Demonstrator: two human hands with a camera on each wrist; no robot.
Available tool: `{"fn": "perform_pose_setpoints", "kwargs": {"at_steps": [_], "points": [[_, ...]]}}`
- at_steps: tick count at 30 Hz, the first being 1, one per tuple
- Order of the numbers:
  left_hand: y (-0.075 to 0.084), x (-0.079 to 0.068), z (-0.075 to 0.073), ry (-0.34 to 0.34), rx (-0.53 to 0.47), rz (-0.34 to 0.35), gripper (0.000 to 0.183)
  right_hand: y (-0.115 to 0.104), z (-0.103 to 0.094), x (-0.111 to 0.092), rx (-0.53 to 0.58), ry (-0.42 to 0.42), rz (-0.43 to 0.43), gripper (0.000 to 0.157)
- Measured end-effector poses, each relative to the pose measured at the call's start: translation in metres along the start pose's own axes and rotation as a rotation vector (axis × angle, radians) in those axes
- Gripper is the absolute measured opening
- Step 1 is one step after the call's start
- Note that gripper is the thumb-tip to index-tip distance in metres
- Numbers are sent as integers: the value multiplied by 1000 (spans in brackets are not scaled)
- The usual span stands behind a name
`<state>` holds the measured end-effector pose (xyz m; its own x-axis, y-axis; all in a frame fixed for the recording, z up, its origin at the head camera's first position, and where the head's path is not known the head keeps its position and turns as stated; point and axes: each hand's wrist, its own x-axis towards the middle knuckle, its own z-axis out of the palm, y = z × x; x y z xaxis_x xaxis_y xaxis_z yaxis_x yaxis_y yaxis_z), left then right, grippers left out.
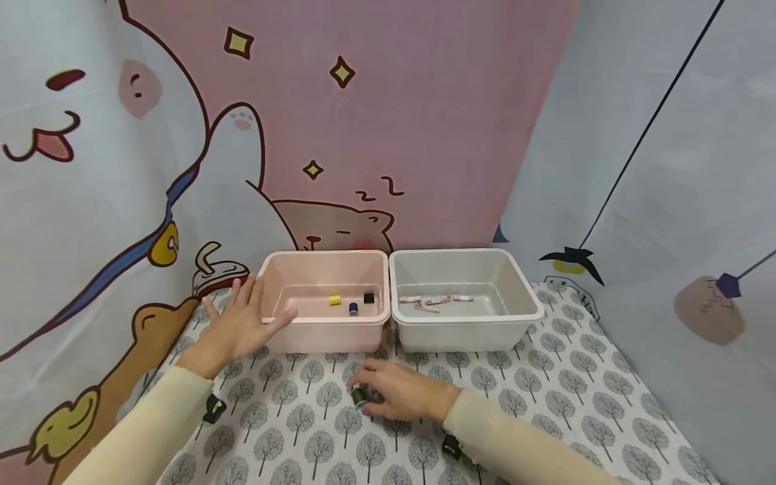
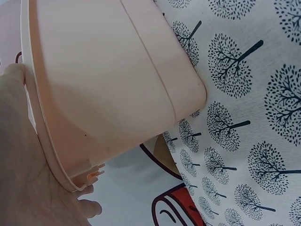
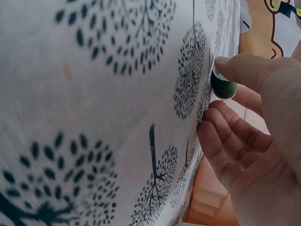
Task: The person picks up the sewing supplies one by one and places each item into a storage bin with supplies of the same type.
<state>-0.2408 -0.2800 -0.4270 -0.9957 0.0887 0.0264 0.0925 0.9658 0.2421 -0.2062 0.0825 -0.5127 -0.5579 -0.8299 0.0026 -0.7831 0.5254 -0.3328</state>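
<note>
My right hand (image 1: 403, 391) is low over the cloth in front of the tubs, pinching a dark green thread spool (image 1: 358, 395) between thumb and forefinger. In the right wrist view the thumb lies at one end of the green spool (image 3: 224, 87), close to the cloth; the other fingers are loosely bent below. My left hand (image 1: 239, 323) rests on the left front corner of the pink tub (image 1: 327, 334), fingers spread and fairly straight. Inside that tub lie a yellow spool (image 1: 335, 300), a blue spool (image 1: 353, 309) and a black spool (image 1: 368, 298).
A white tub (image 1: 467, 330) stands right beside the pink one, with several small pinkish-white strips (image 1: 438, 300) on its floor. Tree-patterned cloth (image 1: 315, 431) covers the table. A cartoon-printed curtain (image 1: 424, 121) hangs behind, and printed fabric also rises at both sides.
</note>
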Motion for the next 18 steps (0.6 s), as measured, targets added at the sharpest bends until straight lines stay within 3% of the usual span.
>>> {"fn": "perform_pose_setpoints", "kwargs": {"at_steps": [7, 8, 14, 15, 18], "points": [[0, -1, 0, -5, 12, 0, 129, 3, 3, 3, 20, 23, -37, 44], [0, -1, -1, -7, 12, -1, 129, 10, 10, 6, 12, 36, -60, 44], [0, -1, -3, -9, -2, -6, 128, 11, 5, 9, 38, 40, -77, 41], [0, -2, -3, -9, -3, -7, 128, 4, -3, 7, 55, 27, -55, 39], [-1, -2, -1, -7, 0, -8, 129, 4, -4, 8, 63, 11, -44, 39]]}}
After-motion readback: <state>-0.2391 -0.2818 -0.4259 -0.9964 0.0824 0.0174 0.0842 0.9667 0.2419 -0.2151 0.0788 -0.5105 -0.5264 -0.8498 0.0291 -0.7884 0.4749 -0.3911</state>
